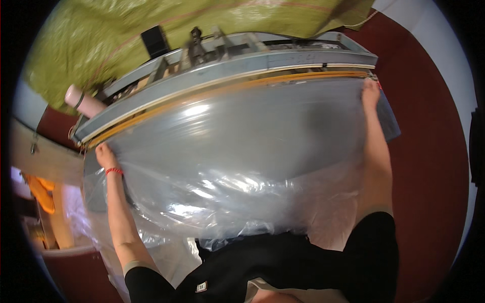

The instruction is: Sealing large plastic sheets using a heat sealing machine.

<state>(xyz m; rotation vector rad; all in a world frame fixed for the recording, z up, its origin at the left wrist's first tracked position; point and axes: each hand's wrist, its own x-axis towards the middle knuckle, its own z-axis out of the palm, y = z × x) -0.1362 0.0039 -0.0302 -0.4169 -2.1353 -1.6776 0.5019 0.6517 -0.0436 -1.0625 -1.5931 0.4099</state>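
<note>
A wide sheet of clear plastic film (227,131) stretches between my hands over a grey surface, its lower part wrinkled and hanging toward my body. My left hand (105,155) is closed on the film's far left corner. At the far right corner, higher in the view, my right hand (371,93) is closed on the film too. The film's far edge lies along an orange-brown strip (227,90) on a long grey metal machine, which looks like a bag sealer (217,72). Both fists are close to the ends of that strip.
A pink bottle (83,101) leans beside the machine's left end. Behind it, a black box-like object (155,42) stands near a yellow-green woven sheet (101,45). Dark red floor (424,166) lies to the right. Orange items (41,194) sit at the left.
</note>
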